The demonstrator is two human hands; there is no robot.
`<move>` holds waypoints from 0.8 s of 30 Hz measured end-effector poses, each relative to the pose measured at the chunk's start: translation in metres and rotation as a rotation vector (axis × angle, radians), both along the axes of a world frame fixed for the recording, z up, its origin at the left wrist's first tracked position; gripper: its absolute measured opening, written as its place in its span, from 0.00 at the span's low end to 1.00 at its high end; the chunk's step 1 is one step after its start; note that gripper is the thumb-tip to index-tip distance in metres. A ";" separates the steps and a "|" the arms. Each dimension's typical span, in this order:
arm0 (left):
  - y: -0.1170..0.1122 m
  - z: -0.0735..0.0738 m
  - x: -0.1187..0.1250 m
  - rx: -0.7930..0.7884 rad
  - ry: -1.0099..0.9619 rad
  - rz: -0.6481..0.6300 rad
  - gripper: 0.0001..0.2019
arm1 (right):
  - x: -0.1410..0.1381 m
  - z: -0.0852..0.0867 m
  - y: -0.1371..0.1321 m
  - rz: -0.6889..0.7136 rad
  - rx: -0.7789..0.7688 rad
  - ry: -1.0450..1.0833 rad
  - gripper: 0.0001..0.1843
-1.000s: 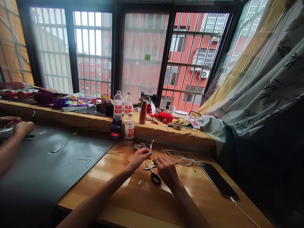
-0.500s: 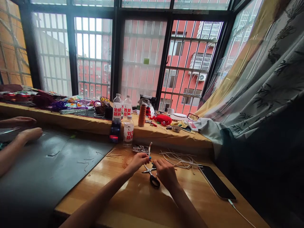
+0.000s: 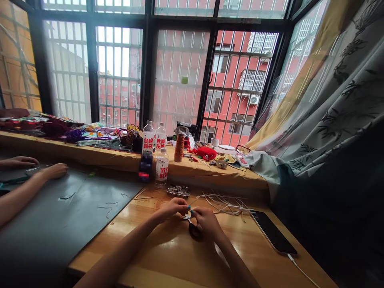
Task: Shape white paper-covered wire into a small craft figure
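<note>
My left hand [image 3: 174, 208] is closed in a pinch above the wooden table. A thin pale strip [image 3: 194, 201] rises from its fingertips toward the upper right. My right hand [image 3: 207, 221] is also pinched, its fingertips nearly meeting the left ones; what lies between them is too small to make out. Blue-green spots show at the fingertips of both hands. Beneath the hands lie black-handled scissors [image 3: 194, 231], partly covered by the right hand. Just behind my left hand is a small clear tray [image 3: 178, 191] of little shiny pieces.
Loose pale strips [image 3: 229, 203] lie behind my right hand. A tablet [image 3: 273, 233] with a white cable is at the right. Bottles [image 3: 162, 170], a thread spool [image 3: 179, 148] and a red plush item [image 3: 206, 153] stand farther back. Another person's hands [image 3: 55, 171] work over the dark mat at left.
My fingertips have come closer together, and the right hand has moved slightly down over the scissors. The strip, upright before, now slants right. The other person's nearer hand has shifted right.
</note>
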State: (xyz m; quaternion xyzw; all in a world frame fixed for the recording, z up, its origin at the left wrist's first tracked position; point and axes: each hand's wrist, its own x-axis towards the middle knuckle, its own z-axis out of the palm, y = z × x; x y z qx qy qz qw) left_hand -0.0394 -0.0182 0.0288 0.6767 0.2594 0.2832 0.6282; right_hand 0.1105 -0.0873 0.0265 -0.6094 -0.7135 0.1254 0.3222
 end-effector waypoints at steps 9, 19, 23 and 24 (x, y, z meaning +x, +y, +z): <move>0.002 -0.009 0.002 0.033 -0.155 -0.053 0.13 | 0.005 0.004 0.005 0.141 -0.256 0.495 0.22; 0.001 -0.018 0.012 -0.005 -0.329 0.036 0.13 | -0.009 0.010 -0.009 0.319 -0.498 0.998 0.16; 0.001 -0.020 0.014 -0.109 -0.407 0.023 0.14 | -0.014 0.006 -0.009 0.413 -0.644 1.178 0.13; 0.000 -0.020 0.015 -0.133 -0.419 0.015 0.14 | -0.015 0.005 -0.008 0.419 -0.652 1.180 0.13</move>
